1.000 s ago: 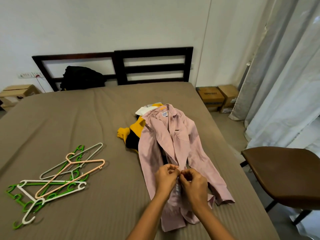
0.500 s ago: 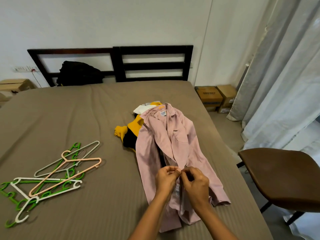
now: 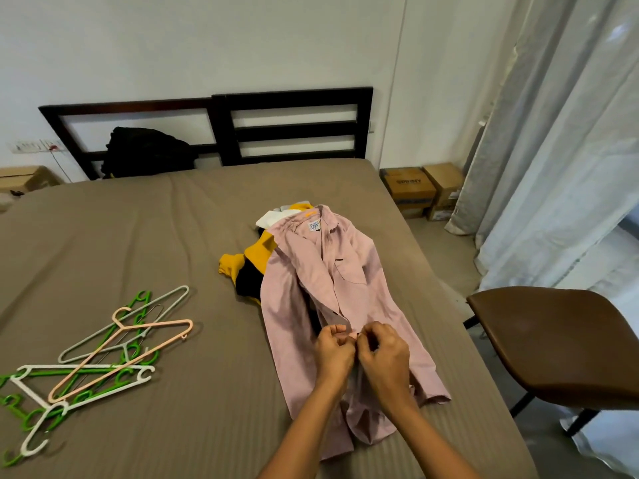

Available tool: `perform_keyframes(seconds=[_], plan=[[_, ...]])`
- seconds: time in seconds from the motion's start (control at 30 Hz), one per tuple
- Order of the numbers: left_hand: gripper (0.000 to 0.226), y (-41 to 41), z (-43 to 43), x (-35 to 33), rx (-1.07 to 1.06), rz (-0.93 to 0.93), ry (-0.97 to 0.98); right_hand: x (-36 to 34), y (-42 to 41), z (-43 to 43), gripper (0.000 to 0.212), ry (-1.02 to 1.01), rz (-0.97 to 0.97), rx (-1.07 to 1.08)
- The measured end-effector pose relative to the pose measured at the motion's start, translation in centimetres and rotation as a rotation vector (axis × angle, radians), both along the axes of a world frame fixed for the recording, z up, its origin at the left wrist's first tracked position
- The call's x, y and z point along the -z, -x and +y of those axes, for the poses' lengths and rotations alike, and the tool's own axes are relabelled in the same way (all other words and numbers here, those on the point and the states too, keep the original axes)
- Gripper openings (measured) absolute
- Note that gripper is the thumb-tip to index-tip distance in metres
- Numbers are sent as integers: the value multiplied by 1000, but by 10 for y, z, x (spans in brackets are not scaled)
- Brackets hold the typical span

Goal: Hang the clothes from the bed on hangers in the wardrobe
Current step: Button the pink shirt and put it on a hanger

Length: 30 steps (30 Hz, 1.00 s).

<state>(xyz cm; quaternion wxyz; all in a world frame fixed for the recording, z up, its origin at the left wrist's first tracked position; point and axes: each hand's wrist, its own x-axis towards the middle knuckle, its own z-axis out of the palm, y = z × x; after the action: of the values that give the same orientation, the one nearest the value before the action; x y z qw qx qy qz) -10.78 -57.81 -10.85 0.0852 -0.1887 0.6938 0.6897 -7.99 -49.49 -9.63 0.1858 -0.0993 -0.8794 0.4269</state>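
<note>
Left hand (image 3: 333, 356), right hand (image 3: 383, 357) unmoved on shirt (image 3: 359, 257), bed (image 3: 166, 236)

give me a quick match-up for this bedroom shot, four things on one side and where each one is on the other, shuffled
Things:
1. pink shirt
2. hangers
3. black bag
4. cardboard boxes

Places:
a. against the headboard
b. on the floor beside the curtain
c. pinched by the left hand and right hand
d. loose pile on the bed, left of the clothes

Pairs: 1-c, 2-d, 3-a, 4-b
</note>
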Motion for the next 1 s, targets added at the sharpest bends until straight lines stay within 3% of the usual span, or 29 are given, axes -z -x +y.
perform_keyframes(seconds=[0.07,0.23,0.3,0.4,0.47,0.53,0.57,0.67,0.73,0.8,0.87,1.0], plan=[[25,2,4,-1,-13,15,49,3,3,2,7,-16,58,17],[25,5,2,-4,30,75,72,-9,15,7,17,404,-119,-7],[27,9,1,-5,69,106,95,-10,24,10,22,688,-290,61],[28,14,-2,-12,129,141,105,-13,36,19,23,1276,-630,102],[28,17,-5,-14,160,146,121,-12,41,25,24,1447,-748,93],[24,19,-7,-13,172,138,158,-8,44,23,22,1356,-751,53],[21,21,-7,-12,163,125,195,-7,44,20,22,1169,-694,34],[14,25,-2,-14,99,92,296,1,43,7,26,423,-284,3],[16,28,0,-18,58,76,308,7,42,1,22,182,-84,-32],[17,29,-2,-18,39,66,317,10,44,0,17,232,-68,-12],[21,30,-7,-14,50,53,281,7,47,-3,15,458,-201,20],[27,30,-15,-14,90,21,92,-5,59,3,21,1257,-677,56]])
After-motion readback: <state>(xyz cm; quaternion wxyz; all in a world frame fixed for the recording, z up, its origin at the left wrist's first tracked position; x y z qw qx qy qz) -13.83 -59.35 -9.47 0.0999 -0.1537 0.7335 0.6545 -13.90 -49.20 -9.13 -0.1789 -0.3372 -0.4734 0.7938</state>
